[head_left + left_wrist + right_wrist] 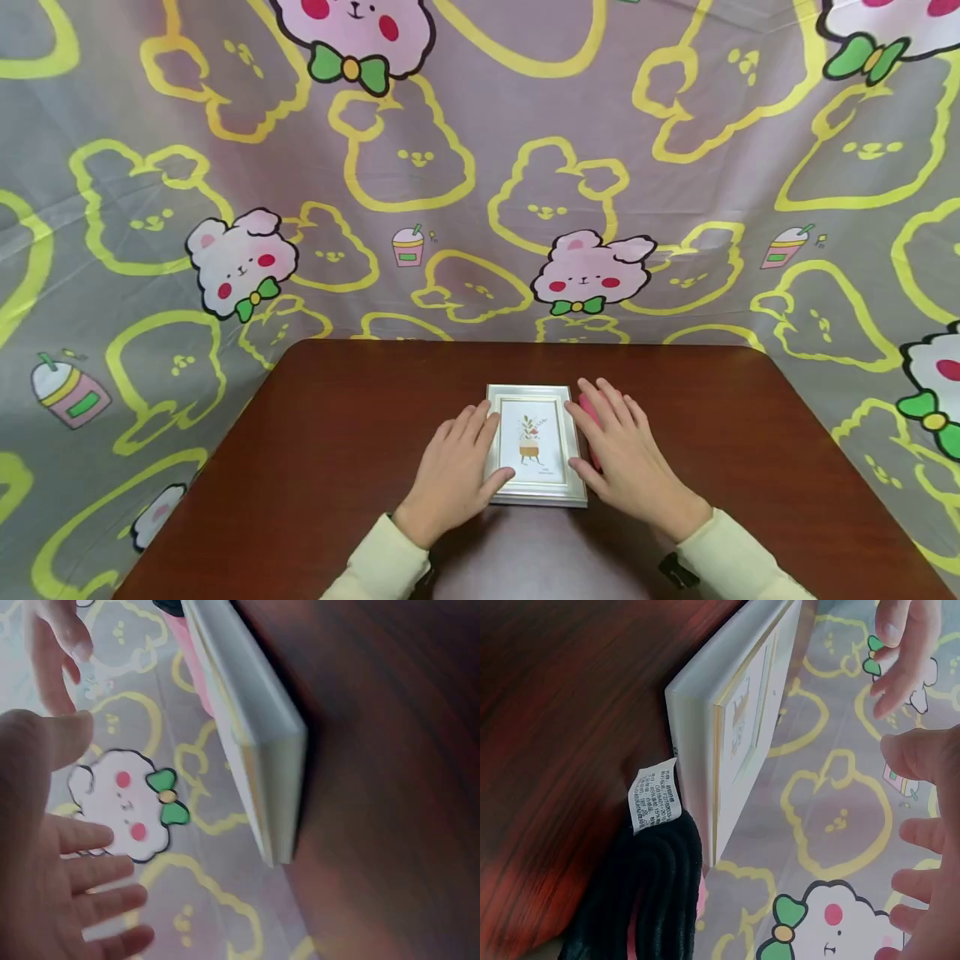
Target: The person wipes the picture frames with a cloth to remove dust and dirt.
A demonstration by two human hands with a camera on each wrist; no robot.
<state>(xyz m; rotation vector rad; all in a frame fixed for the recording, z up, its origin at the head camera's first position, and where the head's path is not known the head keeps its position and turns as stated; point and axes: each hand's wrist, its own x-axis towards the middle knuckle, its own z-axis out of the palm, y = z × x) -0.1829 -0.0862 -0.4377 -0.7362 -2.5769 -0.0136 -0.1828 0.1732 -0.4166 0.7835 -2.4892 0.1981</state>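
A silver-white picture frame lies face up on the table, showing a potted plant on a legged stand. My left hand is over its left side with fingers extended. At the right side is my right hand, fingers also stretched out. Both wrist views show a gap between the hands and the frame, and neither hand holds anything. Just right of the frame lies a folded black fabric piece with ribbing, a pink part and a white printed label. My right hand partly hides it in the head view.
The dark reddish-brown table has rounded far corners. Behind it and along both sides hangs a grey curtain with yellow outlines and cartoon animals. Light sleeves cover both forearms.
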